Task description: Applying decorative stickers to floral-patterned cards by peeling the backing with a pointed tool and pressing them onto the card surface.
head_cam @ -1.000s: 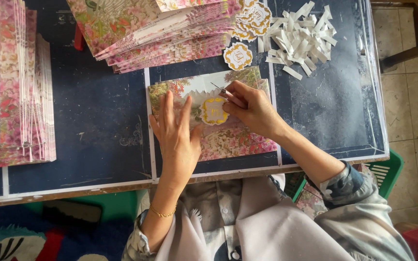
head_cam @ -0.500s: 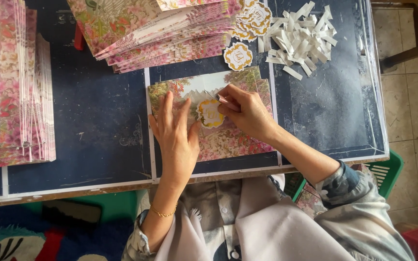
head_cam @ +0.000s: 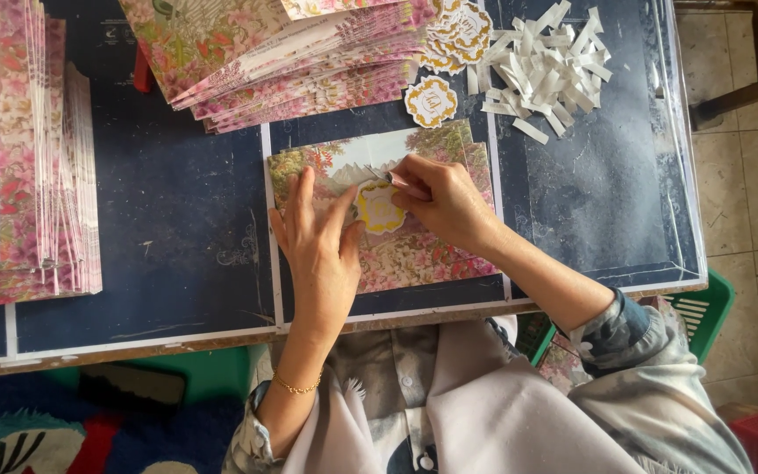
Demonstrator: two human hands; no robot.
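Hands (head_cam: 379,228) on floral card (head_cam: 414,254), perhaps pressing gold seal (head_cam: 378,209)

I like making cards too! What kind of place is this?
Probably a small craft or card-making workspace. Stacks of floral cards lie on a dark table, beside gold-edged stickers and a heap of peeled white paper strips.

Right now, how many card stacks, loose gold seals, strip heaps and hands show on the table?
Floral card stacks: 2, top and left
Loose gold seals: 2, one under the fingers, one apart
White strip heap: 1
Hands: 2, left hand, right hand
Total: 7
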